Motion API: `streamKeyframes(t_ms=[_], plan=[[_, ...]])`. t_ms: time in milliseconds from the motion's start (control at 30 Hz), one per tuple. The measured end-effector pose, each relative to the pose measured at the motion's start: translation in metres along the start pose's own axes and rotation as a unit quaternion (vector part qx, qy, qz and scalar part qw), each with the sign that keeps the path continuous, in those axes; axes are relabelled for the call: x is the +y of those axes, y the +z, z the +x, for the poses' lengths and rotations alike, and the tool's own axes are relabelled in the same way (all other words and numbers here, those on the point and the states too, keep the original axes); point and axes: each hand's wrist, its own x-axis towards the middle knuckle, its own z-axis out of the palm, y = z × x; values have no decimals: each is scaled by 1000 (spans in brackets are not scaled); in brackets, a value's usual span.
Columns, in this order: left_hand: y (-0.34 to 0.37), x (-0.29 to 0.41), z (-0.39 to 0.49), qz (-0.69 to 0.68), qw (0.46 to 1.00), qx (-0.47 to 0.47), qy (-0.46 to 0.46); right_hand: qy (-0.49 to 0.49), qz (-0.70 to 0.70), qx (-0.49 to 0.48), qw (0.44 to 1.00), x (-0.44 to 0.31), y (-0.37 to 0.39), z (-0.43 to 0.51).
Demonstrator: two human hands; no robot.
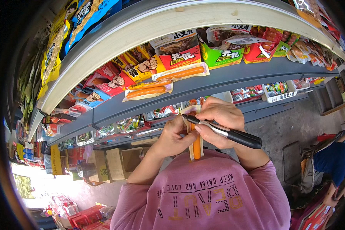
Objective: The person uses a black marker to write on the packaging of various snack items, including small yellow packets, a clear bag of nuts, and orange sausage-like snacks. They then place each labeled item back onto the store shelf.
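In front of my chest my left hand (pixel 176 136) pinches a wrapped sausage (pixel 196 149) in a clear, pale-edged plastic packet, held upright in the picture. My right hand (pixel 222 122) grips a black marker pen (pixel 215 128) with a silver band. Its dark tip end points left, over the upper part of the packet, close to my left fingers; whether it touches the wrapper I cannot tell. On the grey shelf (pixel 187 83) beyond lie more wrapped sausages: one packet (pixel 181 72) along the display boxes and another (pixel 146 91) nearer the shelf edge.
Display boxes of packed snacks, among them a green box (pixel 222 57) and a yellow box (pixel 145 67), line the shelf. White trays (pixel 280 93) of small packets sit lower down. Cardboard boxes (pixel 115 164) stand at left. At right are a metal-framed chair (pixel 291 164) and another person (pixel 333 161).
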Motion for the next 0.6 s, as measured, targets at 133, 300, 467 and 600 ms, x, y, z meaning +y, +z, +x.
streamKeyframes(t_ms=[133,300,467,600], plan=[[-1,2,-3,2,1000,-14,-12,0,1,2,1000,-1,-1,-2],[-9,1,-10,-23,997,-59,-40,-2,-2,4,1000,-3,3,-2],[-12,2,-13,-26,997,-64,-36,8,-3,-2,1000,-6,5,-3],[-9,5,-13,-29,999,-40,-24,7,-5,-3,1000,-8,6,-2]])
